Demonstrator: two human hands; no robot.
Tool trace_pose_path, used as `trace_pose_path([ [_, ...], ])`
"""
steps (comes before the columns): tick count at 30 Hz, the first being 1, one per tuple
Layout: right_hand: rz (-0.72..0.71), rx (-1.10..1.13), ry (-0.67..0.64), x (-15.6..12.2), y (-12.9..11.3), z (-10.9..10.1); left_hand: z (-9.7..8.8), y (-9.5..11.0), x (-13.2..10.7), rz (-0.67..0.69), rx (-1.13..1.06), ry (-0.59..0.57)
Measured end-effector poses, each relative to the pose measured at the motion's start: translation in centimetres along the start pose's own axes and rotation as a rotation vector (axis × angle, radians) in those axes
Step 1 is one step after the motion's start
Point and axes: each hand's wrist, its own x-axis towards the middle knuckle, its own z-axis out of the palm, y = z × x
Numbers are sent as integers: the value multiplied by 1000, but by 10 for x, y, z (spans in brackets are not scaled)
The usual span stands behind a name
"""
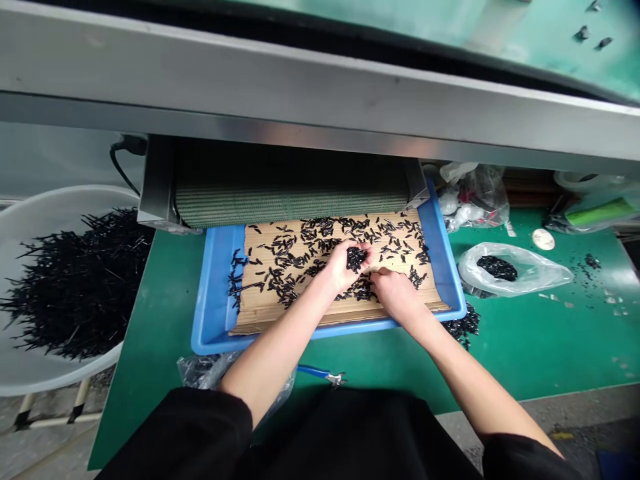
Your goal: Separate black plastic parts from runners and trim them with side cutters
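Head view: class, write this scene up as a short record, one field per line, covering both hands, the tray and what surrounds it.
Left hand: cupped, holding a heap of black pieces
Right hand: fingers bent down, close beside the left; grip hidden
Tray: blue, lined with cardboard, black pieces scattered over it
Far edge of tray: green mesh-like belt
Left of table: white tub heaped with long black strips
Right of tray: translucent plastic bag with black pieces inside
Near side: blue-handled pliers on the green table
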Motion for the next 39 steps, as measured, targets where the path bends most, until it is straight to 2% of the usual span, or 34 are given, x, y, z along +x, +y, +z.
trace_pose_path([
  [4,64,66,39,6,18,-11,-1,2,-1,11,-10,-20],
  [6,129,203,119,6,26,-19,-2,2,-2,13,-19,-17],
  [9,195,598,306,4,28,-31,-1,3,-4,23,-29,1],
  [11,159,883,366,4,24,-35,0,3,-6,37,-33,13],
  [16,100,1535,363,4,20,-27,0,3,-18,79,-49,6],
  [18,112,1709,331,2,20,-21,1,0,-24,94,-68,-9],
  [20,102,1791,313,-3,18,-16,3,-7,-31,103,-94,-32],
  [23,44,1681,366,-16,4,-16,6,-24,-41,117,-135,-58],
  [25,-16,1460,420,-29,-10,-20,4,-35,-49,141,-168,-59],
  [28,-135,1062,457,-52,-23,-29,-9,-47,-68,182,-240,-41],
  [30,-116,892,521,-62,-20,-30,-22,-49,-87,200,-298,-27],
  [32,-6,798,553,-63,-9,-25,-35,-46,-108,208,-353,-25],
  [33,38,756,528,-60,-3,-20,-40,-43,-119,209,-377,-29],
  [35,41,659,398,-48,5,-9,-48,-37,-137,208,-420,-48],
  [37,-11,510,266,-33,3,3,-53,-31,-149,213,-457,-71],
  [39,-29,358,196,-18,-6,10,-57,-27,-156,224,-487,-90],
])
